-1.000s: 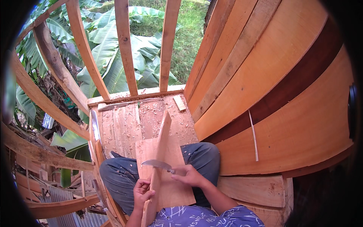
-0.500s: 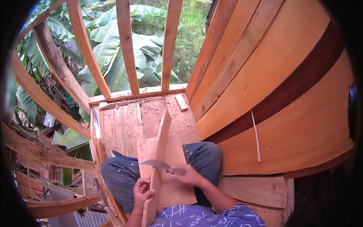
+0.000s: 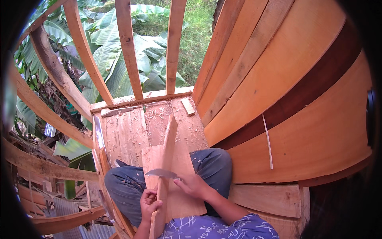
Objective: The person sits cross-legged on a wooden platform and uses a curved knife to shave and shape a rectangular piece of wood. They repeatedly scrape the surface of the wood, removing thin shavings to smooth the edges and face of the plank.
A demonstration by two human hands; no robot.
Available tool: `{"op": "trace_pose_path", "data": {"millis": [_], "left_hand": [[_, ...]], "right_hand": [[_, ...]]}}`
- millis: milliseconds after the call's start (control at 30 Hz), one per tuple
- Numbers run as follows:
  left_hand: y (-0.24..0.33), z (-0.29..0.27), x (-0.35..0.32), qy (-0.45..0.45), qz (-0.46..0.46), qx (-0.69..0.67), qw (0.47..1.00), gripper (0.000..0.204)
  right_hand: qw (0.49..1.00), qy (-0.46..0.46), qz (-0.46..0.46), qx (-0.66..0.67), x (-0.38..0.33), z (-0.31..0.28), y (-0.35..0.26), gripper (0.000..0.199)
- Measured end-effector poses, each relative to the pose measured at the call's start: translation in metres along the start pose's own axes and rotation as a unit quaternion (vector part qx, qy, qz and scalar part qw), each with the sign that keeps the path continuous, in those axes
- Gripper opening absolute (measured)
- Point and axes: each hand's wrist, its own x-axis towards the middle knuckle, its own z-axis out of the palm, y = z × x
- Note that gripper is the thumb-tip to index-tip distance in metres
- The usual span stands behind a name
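Head view, compared with a second ago, shows barely any change: left hand (image 3: 150,204) stays wrapped around the upright wood strip (image 3: 166,159) over the lap board (image 3: 184,195), right hand (image 3: 191,185) seemingly still gripping the knife (image 3: 161,173), so carving's mid-stroke.

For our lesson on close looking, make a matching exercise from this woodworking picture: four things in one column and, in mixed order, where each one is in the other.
Things
1. knife
2. narrow plank
3. wide board
4. small wood block

Places
A. on the shaving-covered floor near the window frame
B. flat across the person's lap
C. in the right hand, blade against the plank
D. gripped low down by the left hand, standing on edge

Pairs: 1-C, 2-D, 3-B, 4-A
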Motion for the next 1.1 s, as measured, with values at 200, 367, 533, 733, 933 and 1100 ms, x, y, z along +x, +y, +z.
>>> {"op": "trace_pose_path", "data": {"millis": [200,367,533,733,933,1100], "left_hand": [[0.000,0.009,-0.005,0.008,0.002,0.001,1.000,0.042],[0.001,0.011,-0.006,0.008,-0.021,-0.019,1.000,0.042],[0.000,0.011,-0.002,0.017,-0.031,-0.032,0.999,0.042],[-0.001,0.019,-0.002,0.053,-0.039,-0.012,0.998,0.048],[-0.001,0.019,-0.004,0.058,-0.025,-0.037,0.997,0.048],[0.001,0.018,-0.003,0.061,-0.042,-0.032,0.997,0.045]], "right_hand": [[0.991,0.059,0.029,-0.113,0.017,-0.015,-0.003,0.037],[0.991,0.067,0.023,-0.113,0.011,-0.006,-0.001,0.043],[0.988,0.088,0.097,-0.079,0.025,-0.008,-0.004,0.050],[0.987,0.092,0.027,-0.127,0.034,-0.013,0.010,0.056],[0.986,0.068,-0.053,-0.145,0.028,-0.005,0.012,0.051],[0.998,0.053,0.036,-0.023,0.027,0.006,0.012,0.049]]}}
